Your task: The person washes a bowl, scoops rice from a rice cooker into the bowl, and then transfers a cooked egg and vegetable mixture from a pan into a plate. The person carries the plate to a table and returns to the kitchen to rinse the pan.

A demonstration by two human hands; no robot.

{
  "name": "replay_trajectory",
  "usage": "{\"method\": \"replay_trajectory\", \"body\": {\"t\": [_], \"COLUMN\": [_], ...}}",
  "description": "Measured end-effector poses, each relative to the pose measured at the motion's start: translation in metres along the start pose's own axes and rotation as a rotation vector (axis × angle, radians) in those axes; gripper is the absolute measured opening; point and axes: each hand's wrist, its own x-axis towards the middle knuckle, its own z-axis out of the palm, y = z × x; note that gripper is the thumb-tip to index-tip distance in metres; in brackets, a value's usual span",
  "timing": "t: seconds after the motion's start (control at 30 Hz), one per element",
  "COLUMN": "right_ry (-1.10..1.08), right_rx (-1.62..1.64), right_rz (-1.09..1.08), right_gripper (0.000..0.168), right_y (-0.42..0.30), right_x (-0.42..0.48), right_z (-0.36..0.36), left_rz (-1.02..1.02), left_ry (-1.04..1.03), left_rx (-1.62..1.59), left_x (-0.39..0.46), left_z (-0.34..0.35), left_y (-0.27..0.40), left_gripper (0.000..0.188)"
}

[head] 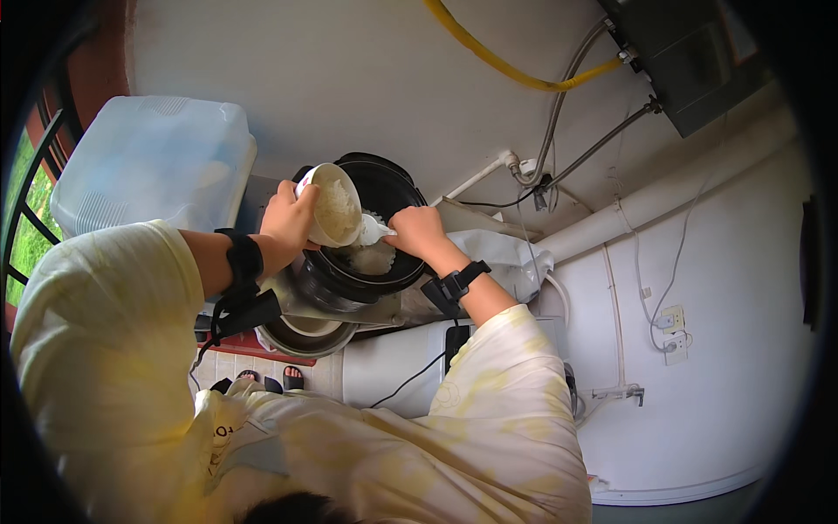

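My left hand [292, 216] grips a white bowl [317, 175] by its side, tilted over a black cooking pot [386, 177]. White cooked rice [336, 208] fills much of the bowl. Closed around the handle of a white rice paddle [373, 231] is my right hand [418, 229]; the paddle's head is beside the bowl's lower right rim. More rice [373, 259] lies in the pot below. The bowl and the paddle hide part of the pot's inside.
A translucent plastic storage box [154, 164] stands at the left, by a barred window. Below the pot is a metal basin [311, 337]. A clear plastic bag [501, 262] lies to the right. Hoses, pipes and wall sockets [673, 319] are on the walls; a thin black cable [409, 380] hangs near my body.
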Motion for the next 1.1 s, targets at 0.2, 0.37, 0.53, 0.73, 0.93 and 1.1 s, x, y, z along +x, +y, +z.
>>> {"method": "replay_trajectory", "body": {"t": [0.2, 0.37, 0.53, 0.73, 0.93, 1.1], "right_ry": [-0.044, -0.023, -0.016, -0.036, -0.071, -0.127], "right_rx": [0.039, 0.098, 0.092, 0.099, 0.151, 0.157], "right_rz": [0.007, -0.008, -0.025, -0.027, -0.022, 0.001], "right_gripper": [0.029, 0.028, 0.027, 0.027, 0.029, 0.030], "right_y": [-0.006, -0.014, -0.019, -0.022, -0.026, -0.027], "right_x": [0.008, 0.006, 0.009, 0.011, 0.006, 0.009], "right_z": [0.003, 0.010, 0.012, 0.012, 0.005, 0.001], "left_rz": [-0.014, -0.009, -0.009, 0.008, 0.016, 0.030], "left_ry": [0.002, 0.039, 0.026, 0.003, -0.036, -0.025], "left_rx": [-0.094, -0.041, -0.029, 0.036, 0.080, -0.024], "left_x": [0.003, 0.009, 0.000, 0.002, -0.007, -0.008], "left_z": [-0.013, -0.024, -0.025, -0.016, -0.008, -0.003], "left_y": [0.001, -0.005, -0.008, -0.013, -0.012, -0.006], "left_gripper": [0.053, 0.054, 0.054, 0.054, 0.053, 0.053]}}
